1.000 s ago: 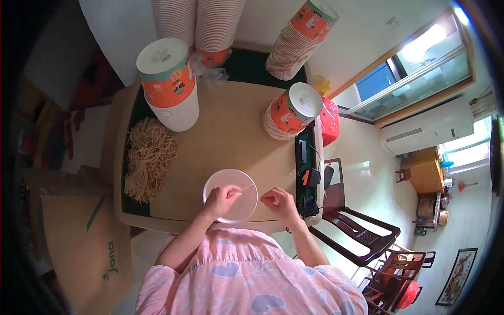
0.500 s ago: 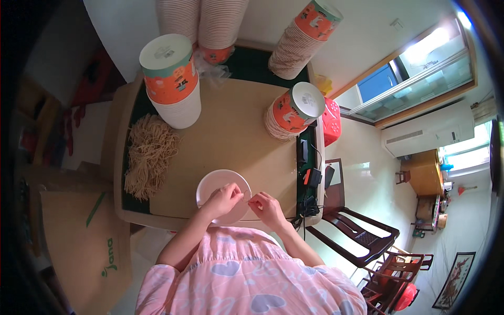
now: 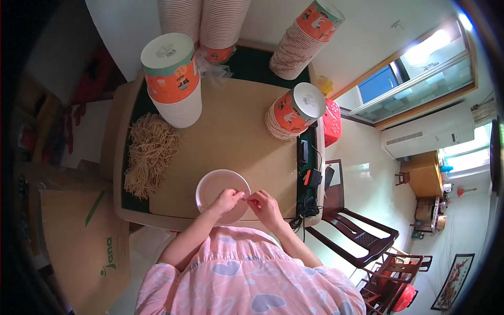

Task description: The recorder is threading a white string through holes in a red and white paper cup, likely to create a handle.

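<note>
A white paper bucket (image 3: 214,185), open side up, stands at the near edge of the table in front of me. My left hand (image 3: 228,201) is over its opening, thumb and fingers pinched together. Close beside it, at the bucket's right rim, my right hand (image 3: 264,207) is pinched too. The fingertips of both hands nearly meet on what looks like a thin string, mostly hidden by the fingers. A bit of pale string (image 3: 202,208) shows at the bucket's left rim. To the left lies a heap of tan strings (image 3: 149,155).
Stacks of orange and green paper buckets stand at the left (image 3: 170,84), right (image 3: 295,110) and far right (image 3: 307,39); white stacks (image 3: 226,21) rise at the back. Black chargers and cables (image 3: 311,178) line the right edge. A cardboard box (image 3: 86,236) sits left, a wooden chair (image 3: 357,236) right.
My left hand has lowered slightly, and its fingertips have drawn closer to those of my right hand. The bucket and stacks stay in place.
</note>
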The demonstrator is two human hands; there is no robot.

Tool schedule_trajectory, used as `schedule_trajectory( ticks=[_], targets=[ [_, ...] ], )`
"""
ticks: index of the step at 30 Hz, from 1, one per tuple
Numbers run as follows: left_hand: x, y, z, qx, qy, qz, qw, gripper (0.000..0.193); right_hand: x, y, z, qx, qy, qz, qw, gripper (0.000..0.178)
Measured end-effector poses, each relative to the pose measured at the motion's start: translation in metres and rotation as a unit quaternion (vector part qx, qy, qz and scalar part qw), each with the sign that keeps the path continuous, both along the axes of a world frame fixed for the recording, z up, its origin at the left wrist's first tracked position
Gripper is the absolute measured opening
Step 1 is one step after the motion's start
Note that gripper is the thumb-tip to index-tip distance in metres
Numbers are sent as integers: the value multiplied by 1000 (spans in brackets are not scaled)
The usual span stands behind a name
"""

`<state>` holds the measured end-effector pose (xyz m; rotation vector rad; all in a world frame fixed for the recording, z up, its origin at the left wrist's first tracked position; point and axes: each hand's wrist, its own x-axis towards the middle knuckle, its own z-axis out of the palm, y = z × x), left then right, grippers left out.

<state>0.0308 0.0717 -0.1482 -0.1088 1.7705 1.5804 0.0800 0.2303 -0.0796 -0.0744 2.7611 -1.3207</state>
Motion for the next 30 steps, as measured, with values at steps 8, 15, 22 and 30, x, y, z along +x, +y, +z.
schedule_trajectory(
  ticks=[8, 15, 22, 30],
  targets=[
    [-5, -3, 24, 94, -59, 36, 993, 20, -4, -1, 3, -13, 1, 0, 1000, 9],
    [-5, 5, 21, 102, -158, 70, 980, 28, -5, -1, -1, -5, 12, 10, 1000, 9],
    [-5, -3, 3, 91, -138, 23, 986, 24, 0, -4, -5, -37, 18, 17, 999, 10],
    [3, -18, 10, 73, -122, -32, 989, 21, 8, -5, 4, 3, -18, 15, 1000, 10]
  ],
)
